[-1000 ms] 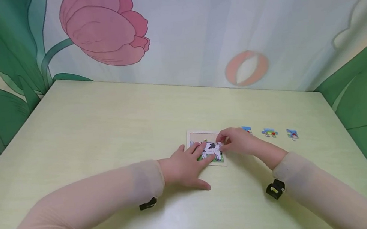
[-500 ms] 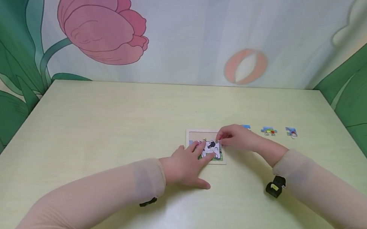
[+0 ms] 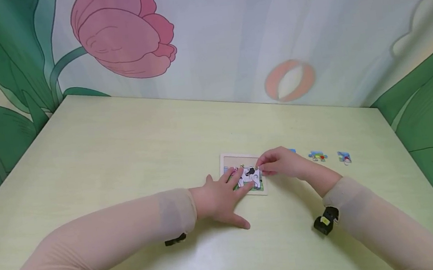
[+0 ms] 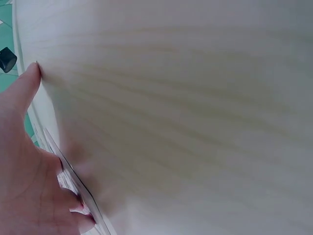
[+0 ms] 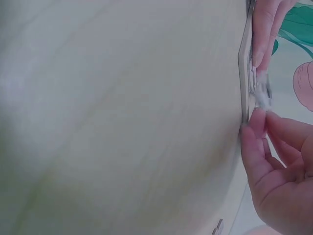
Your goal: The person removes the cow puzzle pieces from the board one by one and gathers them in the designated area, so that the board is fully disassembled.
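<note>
A small framed jigsaw puzzle with a black-and-white cow picture lies flat on the table; its upper part shows bare backing. My left hand rests across its lower left with fingers spread, covering part of the picture. At the frame's right edge, my right hand pinches a white and black puzzle piece between thumb and fingers. In the right wrist view this piece stands tilted up from the board and is blurred. The left wrist view has the left fingers lying over the frame edge.
Loose puzzle pieces lie right of the frame: one blue piece partly hidden by the right hand, a colourful piece and another piece farther right. A printed curtain hangs behind the pale table.
My right hand has shifted slightly at the frame's right edge, and the pinched puzzle piece is tilted differently. The left hand stays on the puzzle, its fingers moving only slightly.
</note>
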`<state>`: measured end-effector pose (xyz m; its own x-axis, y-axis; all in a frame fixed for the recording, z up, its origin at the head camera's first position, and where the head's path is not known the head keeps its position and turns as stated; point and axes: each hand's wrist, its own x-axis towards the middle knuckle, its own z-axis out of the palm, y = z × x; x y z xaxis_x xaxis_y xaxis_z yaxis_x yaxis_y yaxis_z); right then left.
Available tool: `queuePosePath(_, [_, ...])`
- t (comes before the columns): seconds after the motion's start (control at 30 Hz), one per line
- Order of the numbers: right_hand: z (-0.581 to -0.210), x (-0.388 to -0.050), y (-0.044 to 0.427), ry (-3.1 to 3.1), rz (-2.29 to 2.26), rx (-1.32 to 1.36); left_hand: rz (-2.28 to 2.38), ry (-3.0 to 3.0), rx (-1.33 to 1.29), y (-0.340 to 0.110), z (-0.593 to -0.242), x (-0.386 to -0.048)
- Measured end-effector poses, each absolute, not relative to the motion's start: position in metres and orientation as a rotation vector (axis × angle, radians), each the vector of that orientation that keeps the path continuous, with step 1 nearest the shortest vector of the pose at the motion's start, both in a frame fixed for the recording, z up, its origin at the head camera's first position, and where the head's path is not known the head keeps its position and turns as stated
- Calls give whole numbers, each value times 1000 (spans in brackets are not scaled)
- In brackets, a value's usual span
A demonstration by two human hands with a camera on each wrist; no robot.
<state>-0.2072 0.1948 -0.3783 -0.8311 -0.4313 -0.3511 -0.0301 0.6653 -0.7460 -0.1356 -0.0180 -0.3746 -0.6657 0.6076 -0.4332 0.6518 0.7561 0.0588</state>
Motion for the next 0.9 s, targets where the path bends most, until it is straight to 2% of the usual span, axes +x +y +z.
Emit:
queuePosePath(0.4, [-378, -208, 205, 2350, -1116, -321, -135, 2529, 949, -19, -375, -138])
queuePosePath(0.9, [-379, -203, 244, 2402, -1140, -286, -156, 2559, 974, -18, -378, -134])
